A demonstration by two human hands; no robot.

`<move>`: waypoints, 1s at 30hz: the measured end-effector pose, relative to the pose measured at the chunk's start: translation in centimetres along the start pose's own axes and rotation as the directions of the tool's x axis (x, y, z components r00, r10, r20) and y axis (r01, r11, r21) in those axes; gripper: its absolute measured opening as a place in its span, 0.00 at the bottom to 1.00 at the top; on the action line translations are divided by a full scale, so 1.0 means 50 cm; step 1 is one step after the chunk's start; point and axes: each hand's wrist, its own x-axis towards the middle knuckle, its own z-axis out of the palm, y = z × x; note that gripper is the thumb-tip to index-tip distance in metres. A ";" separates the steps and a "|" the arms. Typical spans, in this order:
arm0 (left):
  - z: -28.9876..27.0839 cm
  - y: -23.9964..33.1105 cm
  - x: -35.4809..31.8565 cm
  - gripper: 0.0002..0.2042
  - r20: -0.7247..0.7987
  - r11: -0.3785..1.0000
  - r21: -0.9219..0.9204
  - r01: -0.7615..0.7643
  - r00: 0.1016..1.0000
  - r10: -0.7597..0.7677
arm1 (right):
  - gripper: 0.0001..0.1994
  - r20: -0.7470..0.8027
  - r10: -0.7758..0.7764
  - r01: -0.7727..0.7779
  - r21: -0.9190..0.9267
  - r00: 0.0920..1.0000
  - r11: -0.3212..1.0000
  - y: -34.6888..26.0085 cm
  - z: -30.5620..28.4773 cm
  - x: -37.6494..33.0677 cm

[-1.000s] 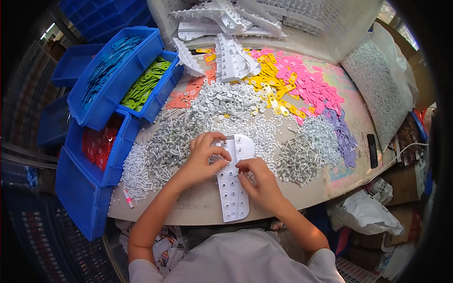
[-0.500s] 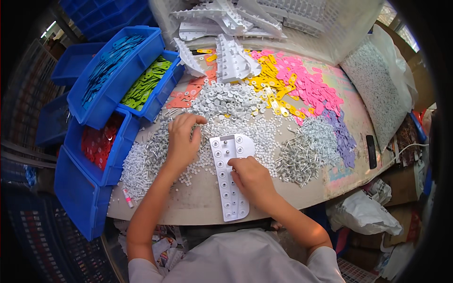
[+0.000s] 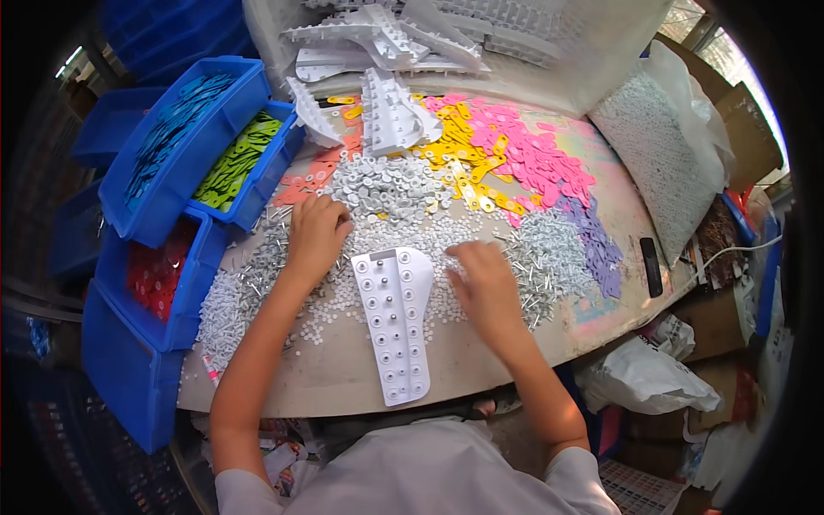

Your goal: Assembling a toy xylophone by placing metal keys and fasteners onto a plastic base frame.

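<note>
A white moulded plastic plate (image 3: 375,319) with rows of round sockets lies near the table's front edge, untouched by either hand. Several metal pins (image 3: 384,281) stand along its middle. My left hand (image 3: 316,236) is left of the plate's far end, between metal pins and a heap of grey-white round caps (image 3: 386,187). Its fingers are curled toward the thumb; whatever they hold is hidden. To the plate's right, my right hand (image 3: 487,287) hovers at the small white discs (image 3: 442,302), thumb and forefinger apart, nothing visible between them.
Blue bins (image 3: 249,73) at the left hold blue, green and red strips. Orange, yellow, pink and purple strips (image 3: 541,163) spread across the back and right. More moulded plates (image 3: 390,112), a black phone-like object (image 3: 651,266) and a filled plastic bag (image 3: 657,146) are around.
My right hand has left the plate and moved right to the white discs. My left hand's fingers have drawn closer to the thumb. The whole view has shifted slightly.
</note>
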 end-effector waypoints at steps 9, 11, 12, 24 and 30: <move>-0.012 0.000 0.000 0.05 0.063 0.988 -0.100 0.119 0.992 -0.114 | 0.05 -0.031 0.173 -0.175 -0.251 0.984 0.952 0.222 -0.013 0.008; -0.034 0.002 -0.007 0.05 0.049 0.960 -0.213 0.183 0.983 -0.177 | 0.04 -0.036 0.166 -0.170 -0.243 0.985 0.955 0.226 0.001 0.010; -0.045 -0.006 -0.011 0.05 0.117 0.926 -0.293 0.240 0.970 -0.214 | 0.04 -0.042 0.149 -0.155 -0.277 0.988 0.948 0.219 0.001 0.015; -0.125 0.159 -0.149 0.04 0.497 0.817 -0.571 0.072 0.823 0.275 | 0.05 -0.177 0.149 -0.155 -0.020 0.973 0.988 0.091 -0.025 -0.022; -0.097 0.167 -0.166 0.04 0.491 0.850 -0.526 0.038 0.829 0.267 | 0.07 0.008 0.048 -0.048 0.304 0.999 0.951 -0.029 -0.034 -0.083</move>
